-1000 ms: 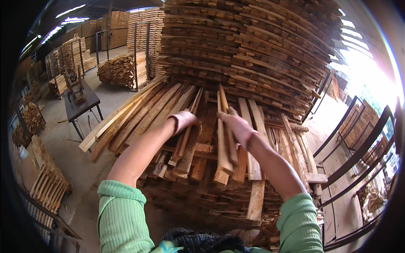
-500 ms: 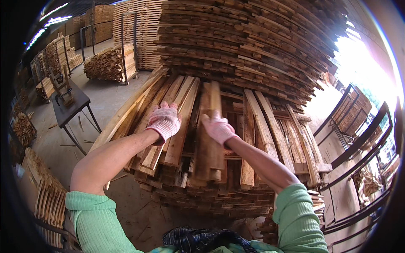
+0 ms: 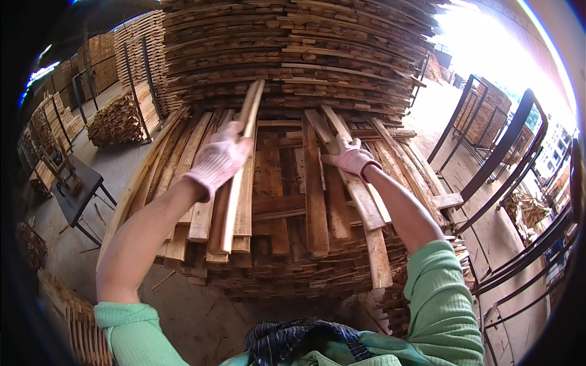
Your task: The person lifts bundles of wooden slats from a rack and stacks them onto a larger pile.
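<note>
Both of my hands wear pinkish-white knitted gloves. My left hand (image 3: 217, 160) is closed around a pale narrow wooden strip (image 3: 256, 107), whose far end is raised and slightly blurred. Its near end slants down over other strips on the left of the pile. My right hand (image 3: 354, 158) grips a rough wooden strip (image 3: 365, 206) on the right side, with its thumb toward the middle. Between my hands, several darker wooden strips (image 3: 316, 201) lie lengthwise with gaps over crosswise layers. The undersides of both held strips are hidden.
A tall stack of wooden strips (image 3: 287, 52) rises directly behind the pile. At left stand a dark table (image 3: 79, 189) and a bundle of wood (image 3: 119, 119). Black metal frames (image 3: 497, 161) stand on the right, beside the concrete floor.
My hands have moved apart, the left one now on a strip and the right one shifted right onto another. The view has turned rightward. Strips in the middle are spread wider.
</note>
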The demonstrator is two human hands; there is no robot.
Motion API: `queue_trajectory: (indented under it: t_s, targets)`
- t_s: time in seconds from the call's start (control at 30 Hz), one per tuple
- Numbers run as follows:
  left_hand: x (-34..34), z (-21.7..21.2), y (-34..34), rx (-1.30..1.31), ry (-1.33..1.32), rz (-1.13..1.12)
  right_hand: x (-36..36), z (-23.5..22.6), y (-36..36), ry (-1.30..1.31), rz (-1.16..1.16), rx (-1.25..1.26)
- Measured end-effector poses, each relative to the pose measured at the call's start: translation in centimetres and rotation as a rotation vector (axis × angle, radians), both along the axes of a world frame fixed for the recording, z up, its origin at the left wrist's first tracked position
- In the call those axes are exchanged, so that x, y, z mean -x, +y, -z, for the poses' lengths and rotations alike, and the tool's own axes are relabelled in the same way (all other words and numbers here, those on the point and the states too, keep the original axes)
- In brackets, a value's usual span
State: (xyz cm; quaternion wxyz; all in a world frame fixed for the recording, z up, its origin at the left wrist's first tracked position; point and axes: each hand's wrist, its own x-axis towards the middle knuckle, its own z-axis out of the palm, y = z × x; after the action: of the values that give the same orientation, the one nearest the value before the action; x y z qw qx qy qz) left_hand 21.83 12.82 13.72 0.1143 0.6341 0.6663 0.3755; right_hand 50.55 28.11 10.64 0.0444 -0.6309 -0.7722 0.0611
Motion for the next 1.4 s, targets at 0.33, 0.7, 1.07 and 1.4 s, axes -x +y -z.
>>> queue_trajectory:
  t_s: [0.33, 0.7, 1.07, 1.4]
  targets:
    - [-15.4, 8.4, 12.3, 0.541, -0.286, -0.233, -5.2, -2.0, 2.0, 0.377, -0.133, 0.216]
    - [-7.8, 5.5, 8.5, 0.624, 0.170, -0.131, -9.5, -0.1, 4.8, 0.350, -0.030, 0.319]
    - [-9.1, 4.1, 9.0, 0.509, 0.730, -0.125, -0.6, 4.6, 4.8, -0.070, -0.195, -0.021]
    - [-2.6, 5.6, 8.5, 0.632, 0.656, 0.007, 6.9, 0.3, -2.1, 0.216, -0.143, 0.151]
